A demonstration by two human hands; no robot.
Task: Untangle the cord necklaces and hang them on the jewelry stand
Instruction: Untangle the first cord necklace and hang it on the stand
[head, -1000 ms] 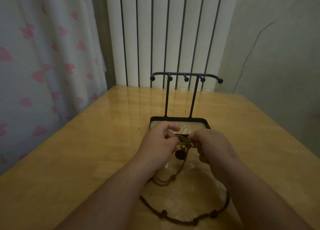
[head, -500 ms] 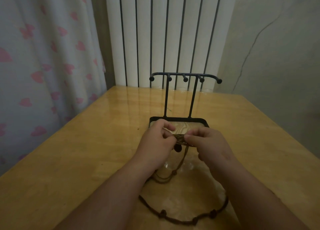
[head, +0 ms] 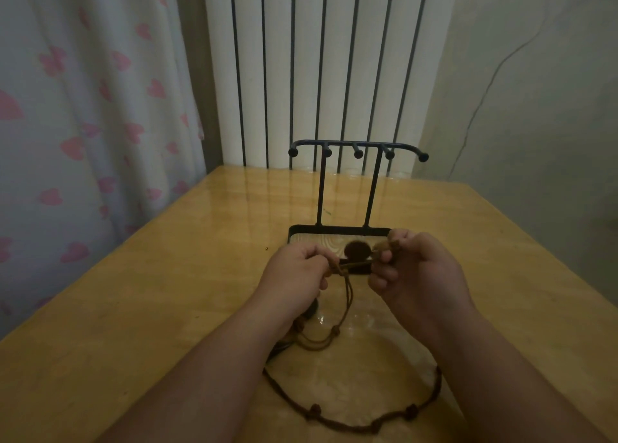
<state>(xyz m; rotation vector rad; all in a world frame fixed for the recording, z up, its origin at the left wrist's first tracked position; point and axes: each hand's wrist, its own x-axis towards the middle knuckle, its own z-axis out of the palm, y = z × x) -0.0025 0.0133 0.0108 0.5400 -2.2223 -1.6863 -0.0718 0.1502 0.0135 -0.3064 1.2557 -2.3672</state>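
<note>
Since half a second before, the two hands had drawn apart. They had been knuckle to knuckle over the tangle, and now a short stretch of brown cord [head: 354, 266] ran taut between them. The left hand [head: 296, 273] pinched one end of that stretch between thumb and curled fingers. The right hand [head: 419, 268] pinched the other end, its fingers curled in towards the palm. A round dark pendant [head: 357, 249], which had hung below the hands, now sat just above the taut cord, in front of the stand's base. Whether it touched the base could not be told.

From the left hand's pinch two thin strands [head: 347, 295] dropped to a bunch of lighter loops [head: 321, 340] with small knots, lying on the wooden surface [head: 167, 309] beside the left wrist. A darker piece showed just under that wrist, too shadowed to identify. Nearer the person, a dark knotted loop [head: 368, 426] lay in a wide curve on the surface, running beneath both forearms.

The black jewelry stand [head: 337, 231] stood upright just beyond the hands. It had a tray-like base with a pale wood-grain floor, two thin posts and a top bar ending in knobbed pegs. The cords were all in the hands or on the surface in front of it.

A tiny speck [head: 266, 248] lay on the surface to the left of the left hand. Behind the surface stood a white ribbed radiator [head: 311, 58], with a pale curtain [head: 83, 125] printed with pink hearts to the left and a grey wall [head: 535, 141] marked by a thin crack to the right.
</note>
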